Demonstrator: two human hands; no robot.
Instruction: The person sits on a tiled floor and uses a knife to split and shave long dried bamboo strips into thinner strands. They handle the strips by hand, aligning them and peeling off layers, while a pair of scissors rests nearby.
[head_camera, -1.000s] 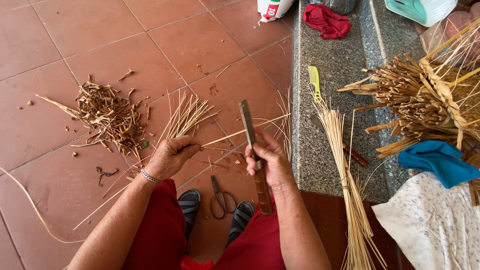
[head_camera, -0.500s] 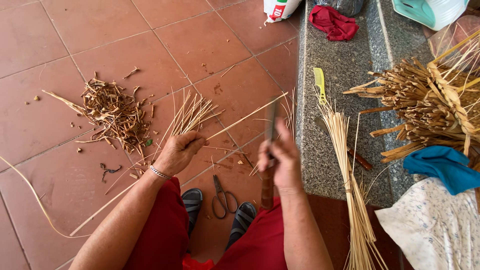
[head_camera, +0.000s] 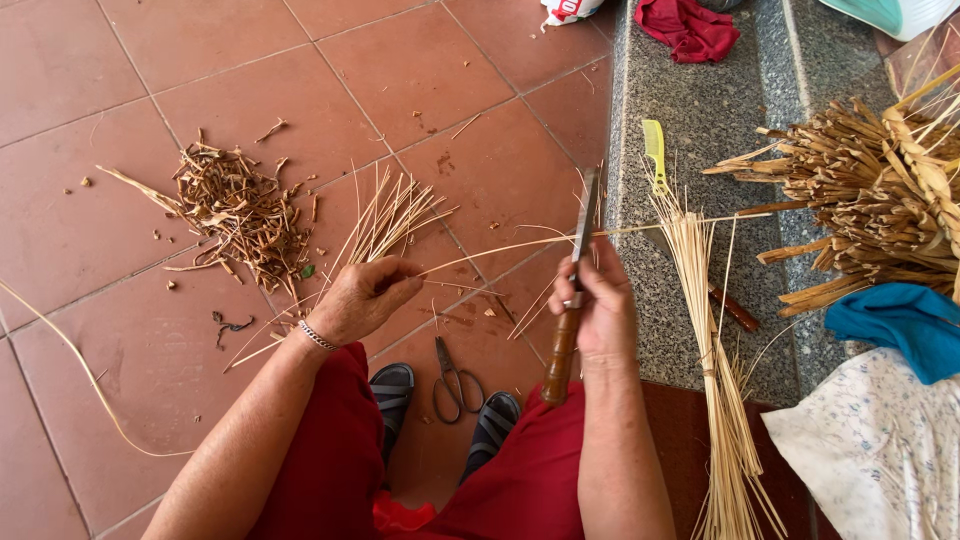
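Observation:
My left hand (head_camera: 362, 296) pinches a long thin pale straw strip (head_camera: 500, 248) that runs right across the knife blade toward the stone step. My right hand (head_camera: 600, 310) grips a knife (head_camera: 570, 300) with a brown wooden handle, blade pointing up and pressed against the strip. Just beyond my left hand, a fan of cut straw pieces (head_camera: 390, 215) lies on the red tiled floor. Black scissors (head_camera: 455, 380) rest between my feet in dark sandals.
A heap of brown husk scraps (head_camera: 235, 215) lies on the tiles at left. On the grey stone step (head_camera: 690, 130) are a straw bundle (head_camera: 710, 330), a yellow comb (head_camera: 654, 150), a red cloth (head_camera: 690, 28), dried stalks (head_camera: 870, 190) and a blue cloth (head_camera: 900, 320).
The knife has turned from tilted left to nearly upright, and the strip now stretches further right past the blade. My left hand has shifted slightly right.

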